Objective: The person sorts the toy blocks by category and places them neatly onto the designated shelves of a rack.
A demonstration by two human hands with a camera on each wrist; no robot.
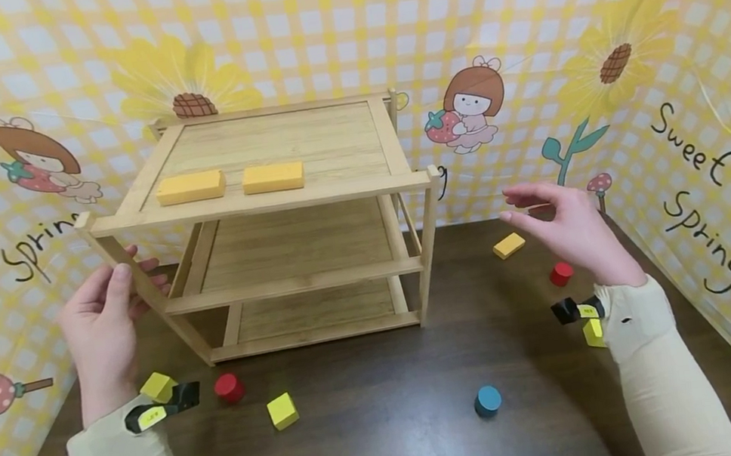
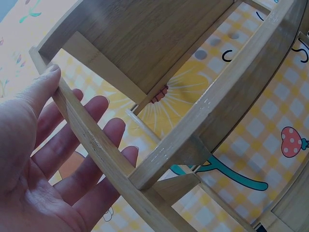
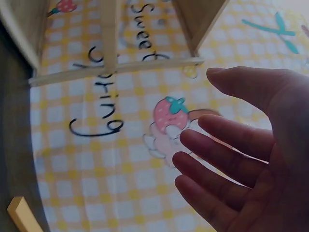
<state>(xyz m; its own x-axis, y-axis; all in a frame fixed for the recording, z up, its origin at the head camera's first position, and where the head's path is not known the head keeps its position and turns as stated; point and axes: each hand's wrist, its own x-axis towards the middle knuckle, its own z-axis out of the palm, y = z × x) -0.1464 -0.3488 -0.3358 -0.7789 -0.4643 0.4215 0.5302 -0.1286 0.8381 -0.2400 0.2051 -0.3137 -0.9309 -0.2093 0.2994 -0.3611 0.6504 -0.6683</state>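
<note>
A three-tier wooden shelf (image 1: 297,282) stands on the dark table. My left hand (image 1: 102,313) holds its front left post, with the thumb on the near side and the fingers behind, as the left wrist view also shows the post (image 2: 91,133) between them. Two yellow-orange rectangular blocks (image 1: 192,188) lie side by side along the front of the top tier. To the right of the shelf my right hand (image 1: 571,229) hovers with fingers extended and nothing in them. Near it on the table are another yellow-orange block (image 1: 508,245) and a red cylinder (image 1: 561,274).
A blue cylinder (image 1: 487,401) stands at the front right. Left of centre are a yellow cube (image 1: 282,411), a red cylinder (image 1: 229,388) and a second yellow cube (image 1: 158,388). Another yellow cube (image 1: 594,334) is partly behind the right wrist. Checked cloth (image 1: 328,35) surrounds the table.
</note>
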